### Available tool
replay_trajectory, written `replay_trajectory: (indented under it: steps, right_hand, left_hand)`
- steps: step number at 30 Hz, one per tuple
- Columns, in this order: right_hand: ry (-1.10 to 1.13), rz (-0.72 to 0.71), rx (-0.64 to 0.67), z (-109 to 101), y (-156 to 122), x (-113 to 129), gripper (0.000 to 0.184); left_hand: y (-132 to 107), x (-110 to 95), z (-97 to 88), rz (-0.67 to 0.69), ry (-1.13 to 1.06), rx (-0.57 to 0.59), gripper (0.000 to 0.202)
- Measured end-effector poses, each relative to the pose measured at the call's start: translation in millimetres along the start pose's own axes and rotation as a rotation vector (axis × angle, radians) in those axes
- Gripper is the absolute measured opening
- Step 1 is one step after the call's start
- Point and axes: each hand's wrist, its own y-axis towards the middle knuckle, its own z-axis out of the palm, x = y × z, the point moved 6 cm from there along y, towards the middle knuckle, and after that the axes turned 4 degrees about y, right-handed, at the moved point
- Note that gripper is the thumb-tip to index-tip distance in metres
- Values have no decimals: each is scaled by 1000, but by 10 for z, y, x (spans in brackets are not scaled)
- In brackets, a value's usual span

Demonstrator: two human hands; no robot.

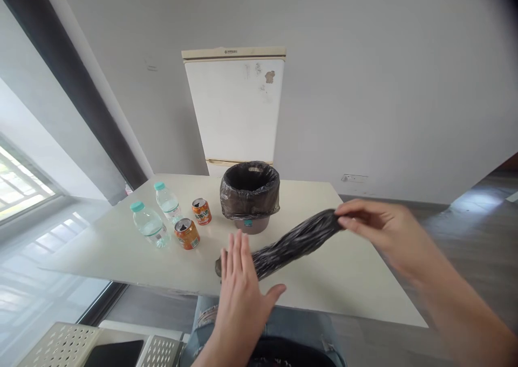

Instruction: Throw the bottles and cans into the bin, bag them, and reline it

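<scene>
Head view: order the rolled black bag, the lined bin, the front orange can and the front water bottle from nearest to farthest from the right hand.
1. rolled black bag: its end is pinched in the right hand.
2. lined bin: mid-table, left of that hand.
3. front orange can: further left.
4. front water bottle: leftmost.

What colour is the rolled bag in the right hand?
Black, with a grey sheen; the head view shows the rolled bag in the right hand.
</scene>
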Motion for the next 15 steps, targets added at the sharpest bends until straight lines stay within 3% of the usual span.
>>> replay_trajectory:
  steps: [2, 3, 5, 7, 10, 15]
  right_hand:
    - [54, 58, 329, 456, -190, 150, 18]
    - [89, 55, 420, 641, -289, 244, 13]
    - [139, -4, 521, 932, -457, 422, 11]
    - [146, -74, 522, 1097, -559, 523, 19]
    - [129, -117, 484, 1165, -606, 526, 24]
    - [128, -83, 393, 922, -535, 403, 14]
  left_hand:
    - [8, -302, -90, 105, -108, -47, 114]
    - [14, -429, -107, 149, -148, -66, 110]
    - [27, -595, -87, 202, -221, -111, 95]
    - [44, -630, -8, 188, -272, -146, 69]
    - [85, -546, 143, 126, -212, -121, 34]
    - [202, -340, 230, 162, -45, -36, 22]
